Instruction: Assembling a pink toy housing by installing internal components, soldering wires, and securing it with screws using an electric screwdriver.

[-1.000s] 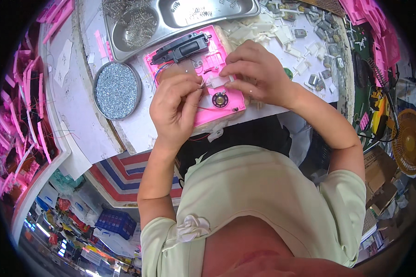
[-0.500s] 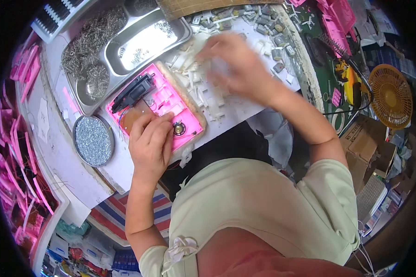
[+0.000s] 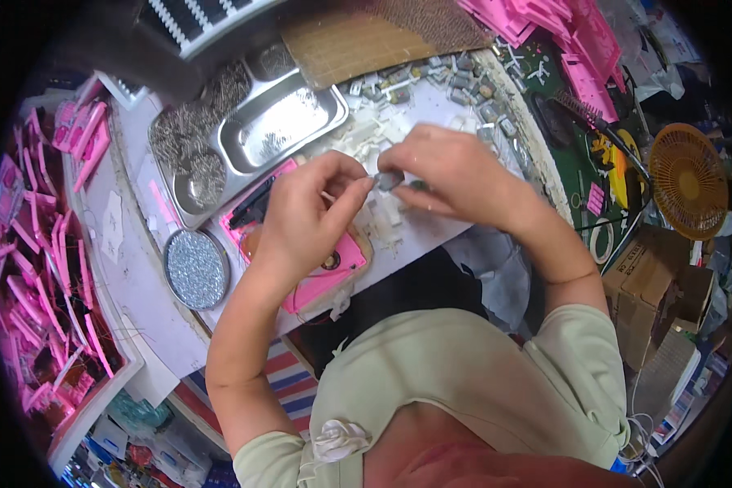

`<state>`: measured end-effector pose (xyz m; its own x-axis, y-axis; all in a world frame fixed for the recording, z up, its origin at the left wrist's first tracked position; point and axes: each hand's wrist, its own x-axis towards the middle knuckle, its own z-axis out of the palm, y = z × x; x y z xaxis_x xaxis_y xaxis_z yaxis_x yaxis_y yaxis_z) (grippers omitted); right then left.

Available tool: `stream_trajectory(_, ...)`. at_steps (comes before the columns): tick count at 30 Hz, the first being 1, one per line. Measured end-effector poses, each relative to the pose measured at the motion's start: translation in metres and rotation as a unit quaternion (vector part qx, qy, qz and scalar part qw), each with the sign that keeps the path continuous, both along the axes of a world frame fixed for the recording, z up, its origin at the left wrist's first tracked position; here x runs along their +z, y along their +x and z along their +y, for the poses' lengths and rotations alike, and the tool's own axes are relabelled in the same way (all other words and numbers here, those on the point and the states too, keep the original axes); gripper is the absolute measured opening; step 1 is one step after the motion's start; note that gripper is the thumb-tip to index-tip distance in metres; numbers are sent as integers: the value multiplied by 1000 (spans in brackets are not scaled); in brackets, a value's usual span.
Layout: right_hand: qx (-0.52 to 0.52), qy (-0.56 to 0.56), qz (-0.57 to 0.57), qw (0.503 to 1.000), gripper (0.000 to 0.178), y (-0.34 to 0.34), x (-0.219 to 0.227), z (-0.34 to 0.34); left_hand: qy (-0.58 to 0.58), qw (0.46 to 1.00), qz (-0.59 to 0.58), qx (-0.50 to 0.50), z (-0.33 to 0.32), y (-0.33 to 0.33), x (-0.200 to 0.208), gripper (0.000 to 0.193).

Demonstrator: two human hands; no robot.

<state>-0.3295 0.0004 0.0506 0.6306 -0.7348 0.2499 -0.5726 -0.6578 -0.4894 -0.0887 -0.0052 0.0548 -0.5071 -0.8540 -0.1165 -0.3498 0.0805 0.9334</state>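
Note:
Above the worktable, my right hand (image 3: 455,175) pinches a small grey motor (image 3: 389,180) between thumb and fingers. My left hand (image 3: 305,215) meets it from the other side, thumb and forefinger closed at the motor's end. Whatever tiny piece those fingertips hold is too small to make out. Beneath my left hand lies a pink plastic housing (image 3: 351,259), partly hidden by the hand and wrist. A round speaker (image 3: 331,261) shows inside it, with part of a black piece (image 3: 252,203) at its far left.
A metal tray (image 3: 281,126) of springs stands behind the housing, with a round dish of small silvery parts (image 3: 196,270) to the left. Several grey motors (image 3: 462,89) and white plastic pieces (image 3: 374,145) lie at the back. Pink parts fill a bin (image 3: 53,268) far left.
My left hand has lifted off the pink housing and moved right. My right hand has come back from the white pieces, and both now meet at a small motor. The view has shifted slightly.

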Motion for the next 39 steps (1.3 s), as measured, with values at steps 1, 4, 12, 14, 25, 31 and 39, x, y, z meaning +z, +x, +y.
stream_trajectory(1, -13, 13, -13, 1000, 38, -2, 3, 2, 46, 999, 20, -6, -5, -2, 1, 18)
stream_trajectory(4, -37, 119, -122, 985, 38, -10, 1, 11, 133, 987, 90, -18, -13, -10, 0, 14)
stream_trajectory(12, -221, 322, -457, 799, 48, -26, -6, 35, 65, 986, 65, -141, -70, -67, -7, 17)
stream_trajectory(14, -225, 317, -480, 786, 50, -39, -16, 32, -154, 985, -59, -45, -119, -103, -20, 20)
stream_trajectory(25, -230, 264, -471, 810, 43, -69, -27, 41, -333, 910, -239, 57, -173, -162, -62, 21)
stream_trajectory(31, -209, 243, -473, 821, 42, -74, -22, 43, -280, 927, -241, 59, -180, -167, -68, 21)
stream_trajectory(39, -222, 205, -445, 843, 41, -82, -28, 57, -289, 921, -251, 76, -171, -173, -65, 18)
